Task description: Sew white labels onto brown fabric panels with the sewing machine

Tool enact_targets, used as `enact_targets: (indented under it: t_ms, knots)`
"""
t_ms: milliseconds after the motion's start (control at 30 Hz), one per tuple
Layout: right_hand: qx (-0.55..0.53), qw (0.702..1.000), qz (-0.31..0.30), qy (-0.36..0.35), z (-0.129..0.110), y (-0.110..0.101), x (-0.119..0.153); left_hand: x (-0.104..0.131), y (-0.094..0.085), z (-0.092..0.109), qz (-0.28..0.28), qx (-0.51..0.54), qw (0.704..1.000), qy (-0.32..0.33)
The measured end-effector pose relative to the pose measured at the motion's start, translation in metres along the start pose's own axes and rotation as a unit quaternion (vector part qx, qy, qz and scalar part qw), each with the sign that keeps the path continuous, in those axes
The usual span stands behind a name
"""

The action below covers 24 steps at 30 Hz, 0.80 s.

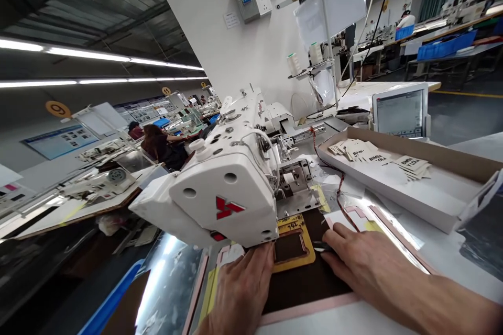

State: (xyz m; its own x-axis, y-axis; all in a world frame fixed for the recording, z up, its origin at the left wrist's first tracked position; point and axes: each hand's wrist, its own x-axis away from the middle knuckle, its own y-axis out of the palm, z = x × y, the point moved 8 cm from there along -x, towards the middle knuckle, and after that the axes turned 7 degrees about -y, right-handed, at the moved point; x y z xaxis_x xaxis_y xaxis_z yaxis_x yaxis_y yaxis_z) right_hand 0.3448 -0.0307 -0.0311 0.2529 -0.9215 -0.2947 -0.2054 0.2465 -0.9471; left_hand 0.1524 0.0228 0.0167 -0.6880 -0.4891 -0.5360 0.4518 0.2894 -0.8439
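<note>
A white sewing machine (pixel 223 188) with a red logo stands in front of me. Below its head lies a dark brown fabric piece (pixel 302 282) carrying a yellow rectangular frame template (pixel 295 259) with a brown patch inside. My left hand (pixel 241 288) rests flat on the fabric at the template's left side, partly under the machine head. My right hand (pixel 359 261) lies flat on the fabric to the template's right, fingertips touching a small dark object at its edge. Neither hand grips anything.
A shallow cardboard tray (pixel 408 188) with several printed labels (pixel 361 151) sits at the right, a touchscreen panel (pixel 401 112) behind it. Thread cones (pixel 304 60) stand on a rack. Other people sit at machines (pixel 157 141) far left. A red cable (pixel 340 188) crosses the table.
</note>
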Motion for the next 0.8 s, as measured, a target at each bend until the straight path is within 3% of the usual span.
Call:
enact_targets:
  t_ms: [233, 433, 800]
  knots:
    - [0.002, 1.0, -0.007, -0.007, 0.001, 0.0, 0.0, -0.003, 0.0, 0.005, 0.014, -0.022, 1.0, -0.014]
    - [-0.01, 1.0, 0.011, -0.012, -0.003, -0.013, -0.003, -0.006, 0.002, 0.01, 0.004, -0.037, 0.999, 0.014]
    - [-0.039, 0.998, 0.037, -0.021, -0.003, -0.017, 0.001, -0.008, -0.009, 0.013, 0.039, -0.038, 0.998, 0.009]
